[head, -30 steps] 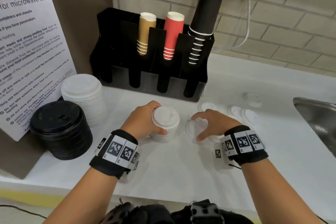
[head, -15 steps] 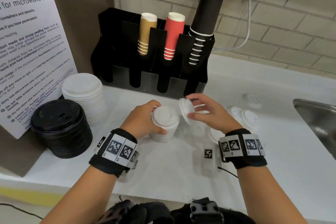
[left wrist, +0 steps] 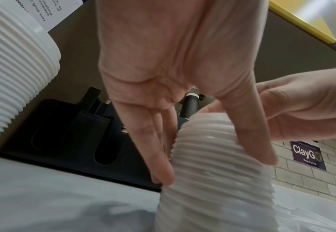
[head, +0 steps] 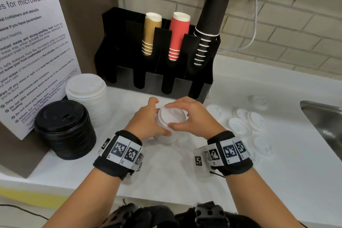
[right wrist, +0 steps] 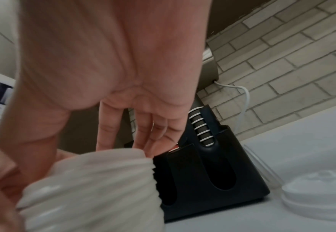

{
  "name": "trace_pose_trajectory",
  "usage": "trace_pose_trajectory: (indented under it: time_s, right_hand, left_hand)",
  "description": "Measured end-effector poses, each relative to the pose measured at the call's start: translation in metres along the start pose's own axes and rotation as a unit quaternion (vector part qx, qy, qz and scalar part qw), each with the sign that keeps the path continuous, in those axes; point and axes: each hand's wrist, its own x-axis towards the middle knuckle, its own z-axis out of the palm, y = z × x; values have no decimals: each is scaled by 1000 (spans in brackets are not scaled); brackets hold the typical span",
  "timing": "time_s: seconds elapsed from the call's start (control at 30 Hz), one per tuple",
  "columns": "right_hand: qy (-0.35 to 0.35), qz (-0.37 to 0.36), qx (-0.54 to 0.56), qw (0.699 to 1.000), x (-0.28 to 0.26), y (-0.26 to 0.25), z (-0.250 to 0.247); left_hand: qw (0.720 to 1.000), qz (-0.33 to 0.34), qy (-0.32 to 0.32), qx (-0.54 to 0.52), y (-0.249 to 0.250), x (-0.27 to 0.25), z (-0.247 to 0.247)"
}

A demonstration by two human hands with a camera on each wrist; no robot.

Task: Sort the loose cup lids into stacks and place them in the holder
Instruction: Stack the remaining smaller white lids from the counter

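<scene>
Head view: you are working at a white counter point(head: 166, 176) in front of the black holder point(head: 162, 79), which is already carrying three sleeves of paper cups; its leftmost slots are looking unused, though their depths are too dark to read. Beside it, a tall white lid stack point(head: 88, 98) and a black lid stack point(head: 64, 129) are standing against the sign. Between your hands, the small white lid stack point(head: 170, 126) is rising off the counter, well short of the holder.

The risk is sitting right there: you are seating a lid on a narrow, ribbed column, and a push that is off-centre is likely to tip it or skew the top lid so it is not nesting. The loose lids point(head: 244, 122) are lying just to the right, and a toppling stack would be scattering into them, possibly toward the sink point(head: 325, 122).

Your left hand point(head: 146, 122) is wrapping the stack's side, fingers point(left wrist: 159, 157) and thumb curling round the ribs to steady it. Your right hand point(head: 192, 116) is arching over the top, thumb on the near rim and fingertips on the far rim, pinching the uppermost lid point(head: 171, 115) down; the right wrist picture is blurring at the contact.
</scene>
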Motion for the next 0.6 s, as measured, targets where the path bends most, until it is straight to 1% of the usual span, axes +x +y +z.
trace_pose_trajectory:
  time_s: [0.37,0.6]
  right_hand:
    - [-49,25,-63,996,5,-16,0]
    - [-62,42,-71,995,8,-18,8]
  left_hand:
    - [1000,9,1,20,-4,2,0]
    - [999,22,-14,40,-6,4,2]
